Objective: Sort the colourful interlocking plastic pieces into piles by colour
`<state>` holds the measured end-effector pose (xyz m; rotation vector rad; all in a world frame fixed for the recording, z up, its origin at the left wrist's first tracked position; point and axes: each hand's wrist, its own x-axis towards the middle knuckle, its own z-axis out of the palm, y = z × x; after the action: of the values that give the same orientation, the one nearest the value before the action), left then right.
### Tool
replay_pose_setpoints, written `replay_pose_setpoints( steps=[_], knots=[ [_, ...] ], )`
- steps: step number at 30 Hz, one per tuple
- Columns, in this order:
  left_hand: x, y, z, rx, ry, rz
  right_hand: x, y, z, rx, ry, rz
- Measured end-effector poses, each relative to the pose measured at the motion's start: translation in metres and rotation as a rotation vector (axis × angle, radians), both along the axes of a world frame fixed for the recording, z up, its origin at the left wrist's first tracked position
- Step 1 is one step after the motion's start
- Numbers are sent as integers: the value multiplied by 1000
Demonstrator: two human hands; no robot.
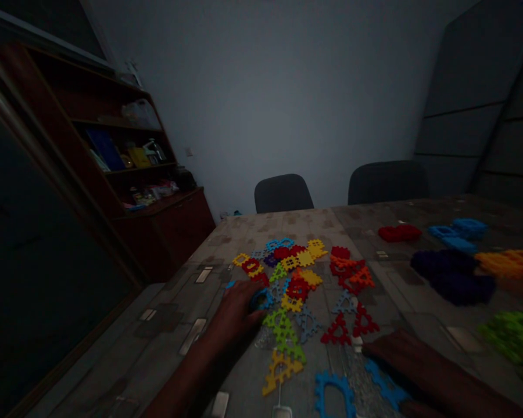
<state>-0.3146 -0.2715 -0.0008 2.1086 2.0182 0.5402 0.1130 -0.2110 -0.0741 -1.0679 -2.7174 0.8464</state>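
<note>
A scatter of flat plastic interlocking pieces (303, 273) in red, yellow, blue, green and orange lies on the patterned table (187, 313). My left hand (235, 313) rests at the pile's left edge, fingers curled on a blue round piece (261, 298). My right hand (394, 351) lies flat on the table near the front, fingers stretched toward two red triangle pieces (348, 328). A blue piece (386, 386) lies partly under that hand. A green piece (283, 331) and a yellow triangle (281, 371) sit between my hands.
Sorted heaps sit to the right: red (400, 233), blue (459, 231), purple (453, 276), orange-yellow (508, 262), green (514, 337). Two dark chairs (283, 193) stand behind the table. A wooden shelf unit (126, 168) fills the left. The room is dim.
</note>
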Motion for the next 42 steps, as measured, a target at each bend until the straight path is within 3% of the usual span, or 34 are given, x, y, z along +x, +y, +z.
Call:
replay_pose_setpoints(
  steps=[5,13,18,23,27,29,31,37,42],
  knots=[
    [-7,0,-1,-43,29,12,1,-2,3,16,18,-12],
    [-1,1,3,-8,-26,66,3,-1,-9,19,43,-38],
    [-3,3,7,88,-165,147,-1,-5,3,-17,-41,-20],
    [33,-9,12,75,-386,94,-2,-9,12,-7,-2,-36],
    [81,-36,-1,-89,-598,-41,-3,-10,13,-28,-37,-18],
    [95,-46,-10,-129,-610,-160,-5,-11,13,-26,-52,-16],
    [102,-52,-17,-174,-560,-211,-6,-10,12,-20,-31,-14],
    [106,-51,-16,-319,-460,-101,-10,-11,21,0,57,-5],
    [102,-54,-17,-275,-465,-149,-7,-12,22,-18,35,-12]
  ],
)
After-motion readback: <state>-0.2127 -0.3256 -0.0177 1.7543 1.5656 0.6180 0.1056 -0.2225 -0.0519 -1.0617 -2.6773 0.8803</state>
